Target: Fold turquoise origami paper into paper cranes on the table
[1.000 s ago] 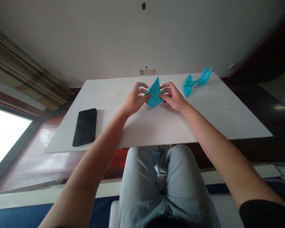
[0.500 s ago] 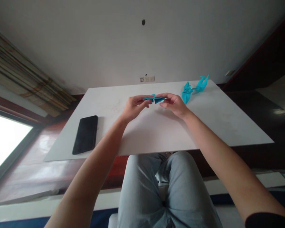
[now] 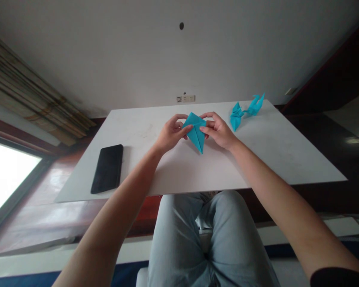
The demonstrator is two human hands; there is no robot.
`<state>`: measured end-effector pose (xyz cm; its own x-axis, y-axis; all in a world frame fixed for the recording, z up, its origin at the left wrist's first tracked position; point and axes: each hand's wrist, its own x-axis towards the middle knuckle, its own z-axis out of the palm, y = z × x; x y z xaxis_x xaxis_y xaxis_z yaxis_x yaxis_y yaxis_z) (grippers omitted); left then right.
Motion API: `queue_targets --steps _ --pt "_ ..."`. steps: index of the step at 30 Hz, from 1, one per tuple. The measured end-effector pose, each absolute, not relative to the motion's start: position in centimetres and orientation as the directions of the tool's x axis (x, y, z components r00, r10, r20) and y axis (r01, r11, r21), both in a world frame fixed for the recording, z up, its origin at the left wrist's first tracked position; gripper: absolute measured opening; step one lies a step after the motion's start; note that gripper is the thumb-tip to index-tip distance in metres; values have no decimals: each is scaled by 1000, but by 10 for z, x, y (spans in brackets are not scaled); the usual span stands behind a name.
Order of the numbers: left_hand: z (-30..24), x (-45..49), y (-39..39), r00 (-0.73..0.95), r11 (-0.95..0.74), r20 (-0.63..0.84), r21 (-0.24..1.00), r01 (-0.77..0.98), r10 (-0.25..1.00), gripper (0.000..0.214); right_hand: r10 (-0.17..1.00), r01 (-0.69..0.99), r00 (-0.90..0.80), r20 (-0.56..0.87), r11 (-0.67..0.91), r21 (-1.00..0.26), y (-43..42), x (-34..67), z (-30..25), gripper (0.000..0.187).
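A folded piece of blue paper (image 3: pixel 196 132), kite-shaped with its long point toward me, is held just above the white table (image 3: pixel 197 167). My left hand (image 3: pixel 170 133) pinches its left corner with fingers curled. My right hand (image 3: pixel 217 129) pinches its right corner the same way. Both hands are closed on the paper near the table's middle.
Two finished blue paper cranes (image 3: pixel 236 115) (image 3: pixel 255 105) stand at the table's far right. A black phone (image 3: pixel 107 168) lies flat at the near left. My knees in pale jeans (image 3: pixel 203 235) sit under the front edge. A wall socket (image 3: pixel 186 98) is behind the table.
The paper has been flipped over: its point faced up and away a second ago, lay edge-on half a second ago, and now points toward me. Both hands kept their hold.
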<state>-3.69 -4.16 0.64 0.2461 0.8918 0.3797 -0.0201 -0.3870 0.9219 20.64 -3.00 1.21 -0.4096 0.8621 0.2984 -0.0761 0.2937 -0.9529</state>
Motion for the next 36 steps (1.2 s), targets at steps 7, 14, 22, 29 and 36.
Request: queue_targets --steps 7,14,22,29,36 --pt "14 -39 -45 255 -422 429 903 -87 866 56 866 -88 -378 328 319 -944 -28 209 13 56" --pt "19 -39 -52 271 -385 373 923 -11 887 37 873 -22 -376 311 327 -945 -33 211 18 39" --pt "10 -38 -50 228 -367 348 929 47 909 52 860 54 -391 328 378 -924 -35 203 11 64" --pt "6 -37 -47 271 -343 319 938 49 908 48 875 196 -391 286 382 -903 -34 200 8 64" --pt "4 -40 -41 211 -305 289 951 47 934 42 913 106 -364 184 237 -966 -34 199 12 71"
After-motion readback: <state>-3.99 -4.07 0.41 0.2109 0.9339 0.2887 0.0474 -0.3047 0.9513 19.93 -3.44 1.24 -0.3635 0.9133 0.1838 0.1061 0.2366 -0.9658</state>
